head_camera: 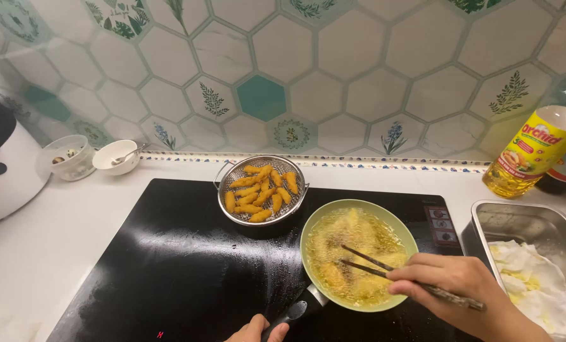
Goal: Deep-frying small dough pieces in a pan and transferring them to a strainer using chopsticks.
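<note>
A pale green frying pan (308, 228) of bubbling oil with battered pieces stands on the black cooktop (169, 266). My right hand (454, 285) holds dark chopsticks (371, 263) whose tips dip into the oil. At the bottom edge my left hand (257, 330) grips the pan's black handle (292, 315). Behind the pan sits a round metal mesh strainer (262, 190) filled with several golden fried sticks.
A steel tray (517, 218) lined with oily white paper stands at the right. A yellow oil bottle (533, 152) and a dark bottle stand behind it. Two small white bowls (93, 157) and a white appliance (4, 164) stand at the left by the tiled wall.
</note>
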